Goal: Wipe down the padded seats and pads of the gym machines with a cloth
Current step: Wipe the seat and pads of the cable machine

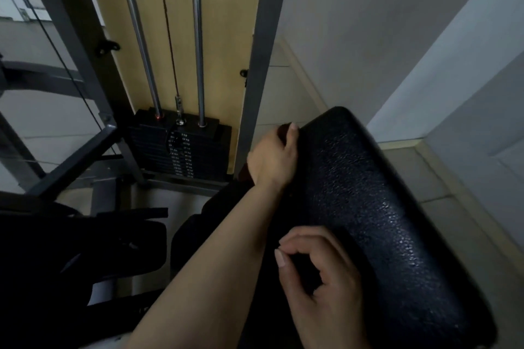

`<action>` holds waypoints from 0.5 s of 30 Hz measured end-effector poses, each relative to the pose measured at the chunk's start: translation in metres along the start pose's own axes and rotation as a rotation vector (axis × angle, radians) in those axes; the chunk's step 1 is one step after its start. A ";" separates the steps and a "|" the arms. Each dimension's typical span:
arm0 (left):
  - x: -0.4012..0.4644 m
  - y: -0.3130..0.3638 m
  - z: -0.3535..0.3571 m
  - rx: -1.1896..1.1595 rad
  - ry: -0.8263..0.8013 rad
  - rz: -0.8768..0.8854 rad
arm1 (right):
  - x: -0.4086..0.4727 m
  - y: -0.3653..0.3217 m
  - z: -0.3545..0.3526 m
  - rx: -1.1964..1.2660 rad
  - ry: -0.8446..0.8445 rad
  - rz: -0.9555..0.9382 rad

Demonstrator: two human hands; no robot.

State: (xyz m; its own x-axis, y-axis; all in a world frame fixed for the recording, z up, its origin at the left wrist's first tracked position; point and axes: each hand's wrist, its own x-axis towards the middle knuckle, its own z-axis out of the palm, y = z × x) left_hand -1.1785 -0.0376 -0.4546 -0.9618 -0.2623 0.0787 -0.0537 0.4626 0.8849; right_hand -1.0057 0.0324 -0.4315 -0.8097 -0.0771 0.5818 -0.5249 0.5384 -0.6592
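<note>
Pad (377,207): big black padded cushion, pebbly vinyl texture, a bit of sheen along the top, rounded far corner. Runs diagonally from upper middle down to the lower right, sits over pale floor tiles (442,178) on the right side.

Machine frame (256,65): grey steel uprights left of the pad, tan backing panel between them, two chrome guide rods (198,45) and a thin cable dropping down.

Weight stack (181,147): black plates at the base of the rods, white kg labels down the front, too blurry to read properly.

Left hand (270,156): reaching out to the far left edge of the pad, fingers curled over that edge, thumb tip resting on the top rim. Gripping a scrap of something dark reddish-brown, probably the cloth (284,131), pinned between fingers and pad edge. Mostly hidden, so can't say much about it.

Right hand (320,286): near bottom, lying on the pad's near left edge. Fingers loosely bent, thumb and forefinger tips close together in a ring shape, nothing visibly held in them. Pad surface right under the palm and spreading off to the right of the knuckles.
</note>
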 end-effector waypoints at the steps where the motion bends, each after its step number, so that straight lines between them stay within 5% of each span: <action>1: 0.001 0.015 0.001 -0.005 0.002 0.038 | 0.005 -0.005 -0.005 0.019 0.026 -0.017; 7: 0.000 0.069 0.010 -0.085 0.000 0.314 | 0.034 -0.023 -0.027 0.028 0.103 -0.085; 15: -0.048 0.088 0.012 0.149 -0.097 0.835 | 0.092 -0.029 -0.068 -0.081 0.256 0.010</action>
State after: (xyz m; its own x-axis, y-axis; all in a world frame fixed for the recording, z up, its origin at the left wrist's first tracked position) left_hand -1.1404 0.0264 -0.3860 -0.7202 0.2847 0.6327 0.6547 0.5805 0.4841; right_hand -1.0470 0.0665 -0.3264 -0.7164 0.1381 0.6839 -0.4860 0.6045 -0.6312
